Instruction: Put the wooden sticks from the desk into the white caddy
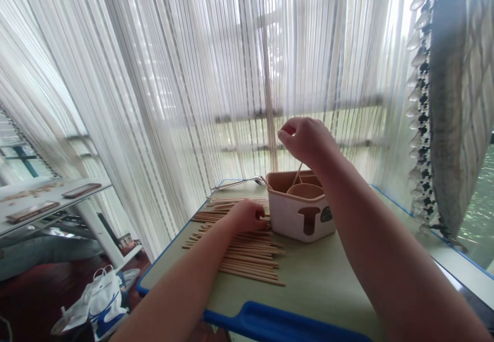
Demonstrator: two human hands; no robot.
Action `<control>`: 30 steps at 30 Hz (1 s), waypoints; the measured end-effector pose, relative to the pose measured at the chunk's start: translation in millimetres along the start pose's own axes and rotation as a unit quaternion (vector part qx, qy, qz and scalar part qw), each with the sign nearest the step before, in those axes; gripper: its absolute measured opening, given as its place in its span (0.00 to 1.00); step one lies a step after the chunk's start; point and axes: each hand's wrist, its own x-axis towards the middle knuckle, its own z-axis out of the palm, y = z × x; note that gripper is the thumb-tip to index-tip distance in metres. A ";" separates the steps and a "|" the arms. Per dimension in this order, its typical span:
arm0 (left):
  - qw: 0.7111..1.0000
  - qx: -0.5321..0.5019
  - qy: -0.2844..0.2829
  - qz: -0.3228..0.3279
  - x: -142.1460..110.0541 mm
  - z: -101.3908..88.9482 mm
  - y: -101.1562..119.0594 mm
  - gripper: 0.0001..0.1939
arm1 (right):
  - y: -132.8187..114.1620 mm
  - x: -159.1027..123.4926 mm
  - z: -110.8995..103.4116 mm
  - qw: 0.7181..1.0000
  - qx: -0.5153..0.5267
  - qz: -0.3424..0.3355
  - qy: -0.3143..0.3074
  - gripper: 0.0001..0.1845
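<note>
Many thin wooden chopsticks (252,264) lie side by side in a loose spread on the pale green table. My left hand (249,216) rests on this spread, fingers curled down at the chopsticks beside the box. A white box with a brown inside (281,213) stands right of them, with cut-out openings in its front and a round brown cup (306,191) inside. Above the box my right hand (306,137) is raised with thumb and fingers pinched together. One thin stick (297,175) leans up from the box towards that hand; its upper end is hidden.
A metal spoon (258,180) lies behind the chopsticks. The table has a blue edge and a raised blue tray-like strip (285,321) in front. Sheer curtains (185,74) hang just beyond. At left are another table (50,192), a person's leg and a white bag (102,301).
</note>
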 end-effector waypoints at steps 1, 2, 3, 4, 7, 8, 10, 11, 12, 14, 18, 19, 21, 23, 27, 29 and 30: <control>1.000 0.006 -0.005 0.005 0.3 0.2 -0.3 0.08 | -0.8 -0.2 -0.3 1.000 0.001 -0.002 0.007 0.12; 1.000 0.010 -0.010 0.008 0.7 0.0 -0.4 0.08 | -1.5 -0.3 -0.6 1.000 0.003 -0.003 0.014 0.12; 1.000 0.011 -0.017 0.010 0.9 -0.4 -0.4 0.09 | -2.1 -0.4 -0.9 1.000 0.005 -0.004 0.020 0.12; 1.000 0.008 -0.023 0.012 1.2 -1.1 -0.2 0.11 | -2.5 -0.3 -1.2 1.000 0.007 -0.004 0.027 0.12; 0.999 -0.016 -0.036 0.025 1.5 -3.6 0.4 0.16 | -3.6 0.2 -1.9 0.999 0.010 -0.006 0.050 0.12; 0.998 -0.025 -0.041 0.029 1.6 -4.2 0.3 0.17 | -3.9 0.5 -2.1 0.998 0.011 -0.007 0.057 0.12; 0.997 -0.039 -0.052 0.032 1.9 -4.5 -0.4 0.16 | -4.7 0.9 -2.6 0.998 0.016 -0.005 0.067 0.11; 0.997 -0.043 -0.055 0.030 2.1 -4.2 -0.9 0.15 | -5.3 1.0 -2.9 0.997 0.019 -0.004 0.071 0.11; 0.997 -0.045 -0.054 0.029 2.4 -3.5 -1.6 0.15 | -5.8 0.9 -3.2 0.997 0.022 -0.003 0.075 0.11; 0.998 -0.041 -0.045 0.027 2.8 -1.3 -3.1 0.13 | -6.9 0.6 -3.9 0.996 0.027 -0.003 0.081 0.11; 0.999 -0.023 -0.022 0.021 3.0 2.1 -4.8 0.12 | -8.2 -0.1 -4.0 0.996 0.034 -0.005 0.080 0.12; 0.999 -0.018 -0.019 0.020 2.9 2.2 -4.7 0.12 | -8.4 -0.1 -3.9 0.996 0.036 -0.006 0.082 0.12; 1.000 -0.007 -0.015 0.021 2.4 1.4 -4.1 0.11 | -8.9 0.1 -3.8 0.995 0.041 -0.008 0.094 0.12; 1.000 0.000 -0.010 0.021 1.9 0.1 -3.4 0.11 | -9.5 0.5 -4.2 0.993 0.047 -0.008 0.108 0.12; 1.000 -0.002 -0.007 0.016 1.4 -0.5 -3.7 0.12 | -11.3 0.2 -7.3 0.992 0.047 -0.002 0.119 0.11; 1.000 -0.002 -0.005 0.014 1.3 0.6 -4.7 0.12 | -12.4 -0.7 -9.3 0.991 0.047 -0.003 0.123 0.11; 1.000 -0.001 -0.004 0.012 1.3 1.1 -5.0 0.12 | -13.0 -1.2 -10.3 0.991 0.048 -0.004 0.124 0.11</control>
